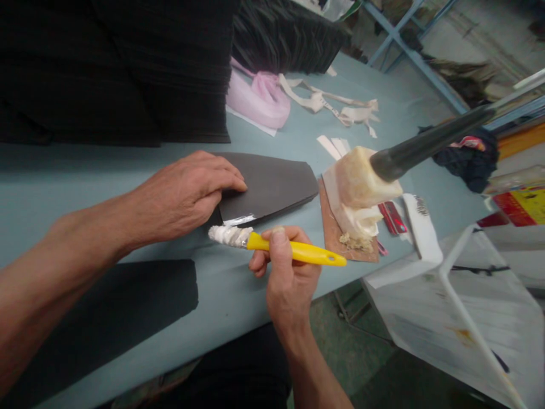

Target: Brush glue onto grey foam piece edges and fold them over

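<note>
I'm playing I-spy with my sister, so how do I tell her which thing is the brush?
Start at the blue-green table, then find the dark gray piece under the left grip. Beside its near edge, in the right grip, is the brush. Unlike the dark gray piece, it has a long yellow stem and bristles caked in white.

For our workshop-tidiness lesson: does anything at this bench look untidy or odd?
Yes. Pale strips lie twisted and tangled beside the pink material, unlike the neatly layered dark stack. The yellow-handled brush in the right hand has white residue caked over its bristle end.
</note>
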{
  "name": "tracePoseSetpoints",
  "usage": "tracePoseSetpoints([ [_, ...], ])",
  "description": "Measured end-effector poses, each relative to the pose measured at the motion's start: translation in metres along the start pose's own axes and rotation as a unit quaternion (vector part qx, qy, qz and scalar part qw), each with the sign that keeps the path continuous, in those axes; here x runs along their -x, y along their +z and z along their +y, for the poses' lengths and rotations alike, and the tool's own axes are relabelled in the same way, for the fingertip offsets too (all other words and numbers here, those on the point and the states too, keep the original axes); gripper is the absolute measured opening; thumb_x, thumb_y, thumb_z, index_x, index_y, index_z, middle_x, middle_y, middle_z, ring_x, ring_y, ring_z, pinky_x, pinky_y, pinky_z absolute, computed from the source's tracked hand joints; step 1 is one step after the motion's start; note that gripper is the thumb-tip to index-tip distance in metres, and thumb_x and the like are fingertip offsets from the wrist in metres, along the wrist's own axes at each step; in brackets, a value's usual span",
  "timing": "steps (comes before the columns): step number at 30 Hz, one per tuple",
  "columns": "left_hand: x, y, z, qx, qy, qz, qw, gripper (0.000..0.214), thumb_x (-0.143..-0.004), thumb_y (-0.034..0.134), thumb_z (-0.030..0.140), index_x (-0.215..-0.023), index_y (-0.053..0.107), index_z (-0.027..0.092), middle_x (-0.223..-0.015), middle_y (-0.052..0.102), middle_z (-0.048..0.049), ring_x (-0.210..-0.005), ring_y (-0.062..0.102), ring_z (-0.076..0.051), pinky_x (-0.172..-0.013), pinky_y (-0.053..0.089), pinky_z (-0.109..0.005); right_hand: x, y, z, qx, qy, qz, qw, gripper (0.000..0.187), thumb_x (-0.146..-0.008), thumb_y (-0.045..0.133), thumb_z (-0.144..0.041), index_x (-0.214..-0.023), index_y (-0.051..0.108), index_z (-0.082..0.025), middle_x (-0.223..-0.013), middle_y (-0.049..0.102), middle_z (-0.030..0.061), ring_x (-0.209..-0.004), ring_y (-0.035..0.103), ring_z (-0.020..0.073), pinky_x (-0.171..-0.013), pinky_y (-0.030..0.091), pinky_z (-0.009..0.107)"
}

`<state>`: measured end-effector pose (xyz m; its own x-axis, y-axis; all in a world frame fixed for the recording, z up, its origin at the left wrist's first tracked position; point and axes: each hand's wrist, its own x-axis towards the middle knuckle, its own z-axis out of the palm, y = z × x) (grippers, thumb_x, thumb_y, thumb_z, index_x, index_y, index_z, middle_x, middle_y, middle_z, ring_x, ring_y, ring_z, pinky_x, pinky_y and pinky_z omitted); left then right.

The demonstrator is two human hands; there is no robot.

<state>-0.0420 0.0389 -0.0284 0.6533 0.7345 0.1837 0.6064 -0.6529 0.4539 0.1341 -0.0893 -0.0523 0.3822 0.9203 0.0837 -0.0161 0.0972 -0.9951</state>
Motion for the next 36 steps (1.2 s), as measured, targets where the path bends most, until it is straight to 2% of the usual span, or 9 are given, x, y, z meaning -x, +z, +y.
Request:
tracePoseSetpoints([
  [4, 0.001, -0.002, 0.0, -0.01, -0.001, -0.004, 1.0, 0.054, -0.094, 0.034, 0.025, -0.122, 0.08, 0.022, -0.134, 0.079, -0.0046, -0.132, 0.07, -0.027, -0.128, 0.048, -0.044, 0.003, 0.0, 0.001, -0.006, 0.011, -0.017, 1.0, 0.033, -0.104, 0.07, -0.048, -0.086, 0.067, -0.021, -0.053, 0.066, -0.0077, -0.044, 0.059, 0.0082, -0.048, 0.052, 0.018],
  [9, 0.002, -0.002, 0.0, -0.016, -0.008, 0.001, 1.0, 0.054, -0.097, 0.032, 0.026, -0.122, 0.08, 0.021, -0.134, 0.08, -0.0054, -0.132, 0.07, -0.025, -0.129, 0.047, -0.041, -0.007, -0.006, -0.003, -0.002, -0.021, 0.007, 1.0, 0.03, -0.104, 0.07, -0.046, -0.086, 0.068, -0.021, -0.052, 0.066, -0.0085, -0.043, 0.061, 0.0084, -0.047, 0.051, 0.018],
  [16, 0.004, 0.0, 0.002, 0.015, -0.026, 0.023, 0.999, 0.05, -0.095, 0.037, 0.033, -0.117, 0.081, 0.026, -0.132, 0.08, -0.0042, -0.131, 0.07, -0.027, -0.128, 0.048, -0.043, -0.014, -0.014, -0.004, 0.03, -0.055, 0.036, 0.997, 0.027, -0.103, 0.069, -0.042, -0.085, 0.067, -0.022, -0.052, 0.066, -0.0079, -0.044, 0.064, 0.0102, -0.047, 0.052, 0.02],
  [22, 0.004, -0.001, 0.003, 0.017, -0.035, 0.023, 0.999, 0.047, -0.094, 0.039, 0.036, -0.115, 0.081, 0.028, -0.131, 0.081, -0.003, -0.129, 0.071, -0.028, -0.126, 0.05, -0.044, -0.025, -0.024, -0.001, 0.033, -0.046, 0.062, 0.996, 0.027, -0.099, 0.073, -0.043, -0.084, 0.066, -0.021, -0.051, 0.065, -0.0083, -0.04, 0.057, 0.0084, -0.044, 0.048, 0.019],
  [29, 0.007, -0.005, 0.014, -0.005, -0.055, 0.009, 0.998, 0.052, -0.102, 0.037, 0.037, -0.124, 0.08, 0.017, -0.137, 0.078, -0.0132, -0.135, 0.068, -0.03, -0.127, 0.049, -0.053, -0.038, -0.036, 0.0, 0.04, -0.051, 0.09, 0.994, 0.031, -0.099, 0.073, -0.048, -0.084, 0.065, -0.022, -0.051, 0.064, -0.0083, -0.041, 0.058, 0.0089, -0.045, 0.048, 0.02],
  [36, 0.01, -0.002, -0.002, -0.005, -0.036, 0.009, 0.999, 0.05, -0.104, 0.039, 0.04, -0.127, 0.08, 0.022, -0.136, 0.078, -0.0101, -0.135, 0.067, -0.03, -0.126, 0.049, -0.053, -0.052, -0.048, 0.003, 0.064, -0.053, 0.112, 0.99, 0.034, -0.1, 0.068, -0.052, -0.086, 0.064, -0.022, -0.052, 0.064, -0.0082, -0.043, 0.06, 0.0096, -0.048, 0.05, 0.022],
])
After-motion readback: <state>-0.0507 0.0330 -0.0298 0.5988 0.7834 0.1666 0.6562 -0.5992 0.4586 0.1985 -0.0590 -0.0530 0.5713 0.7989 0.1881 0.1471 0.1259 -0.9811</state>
